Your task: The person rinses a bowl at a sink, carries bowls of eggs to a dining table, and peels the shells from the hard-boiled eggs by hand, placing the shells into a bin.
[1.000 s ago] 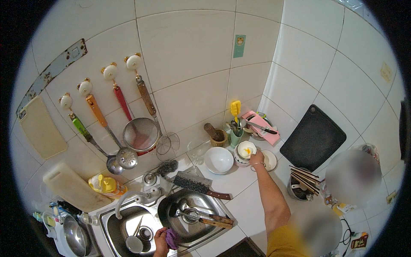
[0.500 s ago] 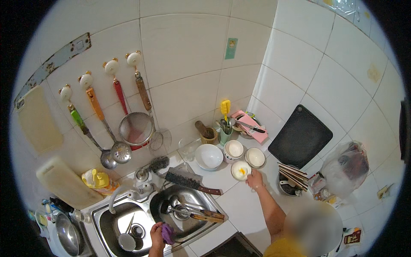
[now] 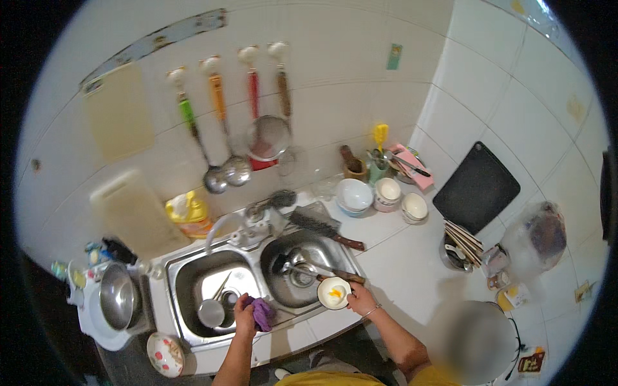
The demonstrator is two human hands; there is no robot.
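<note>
A right hand [image 3: 362, 300] is pinching the rim of a small white bowl [image 3: 335, 293], its thumb and fingers nearly closing, and is holding it over the sink's front right corner, a yellow-orange patch showing inside. The left hand [image 3: 244, 315] is curling around a bunched purple cloth [image 3: 262, 314] at the front rim of the sink [image 3: 199, 270]. Wooden-handled utensils are lying in the right basin; a light-coloured cup [image 3: 211, 313] is sitting in the left. A cleaver [image 3: 322, 227] is resting behind the right basin. Farther out, white bowls [image 3: 355, 193] are standing along the back edge of the desk [image 3: 399, 270], while a floral bowl [image 3: 165, 356] is sitting near its front left corner.
</note>
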